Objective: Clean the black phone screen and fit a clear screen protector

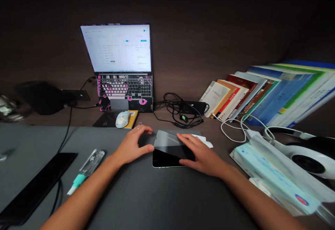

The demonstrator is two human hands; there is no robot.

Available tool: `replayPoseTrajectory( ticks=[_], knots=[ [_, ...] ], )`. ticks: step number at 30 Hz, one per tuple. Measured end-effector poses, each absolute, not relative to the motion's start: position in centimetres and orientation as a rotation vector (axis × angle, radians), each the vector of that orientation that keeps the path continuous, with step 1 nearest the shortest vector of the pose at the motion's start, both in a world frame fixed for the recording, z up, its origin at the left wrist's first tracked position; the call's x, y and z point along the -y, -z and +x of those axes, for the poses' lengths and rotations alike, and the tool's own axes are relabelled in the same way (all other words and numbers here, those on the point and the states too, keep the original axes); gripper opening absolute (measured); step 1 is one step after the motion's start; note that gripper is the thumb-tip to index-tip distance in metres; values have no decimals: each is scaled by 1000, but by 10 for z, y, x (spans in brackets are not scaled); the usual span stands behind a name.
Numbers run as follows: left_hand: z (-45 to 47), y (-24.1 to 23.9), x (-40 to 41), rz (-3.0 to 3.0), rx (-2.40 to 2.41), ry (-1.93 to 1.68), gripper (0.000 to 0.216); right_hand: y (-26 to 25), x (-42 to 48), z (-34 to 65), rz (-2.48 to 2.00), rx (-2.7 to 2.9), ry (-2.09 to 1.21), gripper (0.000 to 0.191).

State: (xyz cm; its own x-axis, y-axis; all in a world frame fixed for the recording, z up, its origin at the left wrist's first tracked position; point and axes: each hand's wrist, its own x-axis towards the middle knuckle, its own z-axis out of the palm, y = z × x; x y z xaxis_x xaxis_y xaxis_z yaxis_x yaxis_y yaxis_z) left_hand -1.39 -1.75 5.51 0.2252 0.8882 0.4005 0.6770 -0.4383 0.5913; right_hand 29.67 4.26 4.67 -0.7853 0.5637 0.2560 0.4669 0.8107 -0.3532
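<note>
A tablet (167, 153) with a dark, glossy screen lies flat on the grey desk mat in front of me. At its left side is my left hand (134, 144), fingers curved and spread apart, with the thumb tip at the tablet's edge and nothing in the grasp. My right hand (200, 151) rests over the tablet's right side, its thumb and fingers apart on the glass. The hand and forearm hide the tablet's right edge. A white sheet of paper (205, 141) pokes out behind my right hand.
Behind stands an open laptop (117, 48), with a mouse (123, 119) on a notebook before it. Left are a clear bottle (91, 162) with a turquoise neck and a black slab (39, 188). Cables, leaning books (282, 97), a tissue pack (274, 177) and headphones (309, 160) lie right.
</note>
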Motion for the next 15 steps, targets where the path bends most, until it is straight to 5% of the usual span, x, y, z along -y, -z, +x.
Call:
replayPoseTrajectory(
  ticks=[5,15],
  knots=[
    [-17,-58,19,2426,-1410,-644,90,-48,-48,298,-664,2752,-436,80],
    [-7,-47,17,2511,-1391,-457,74,-49,-52,297,-592,2798,-493,63]
  ],
)
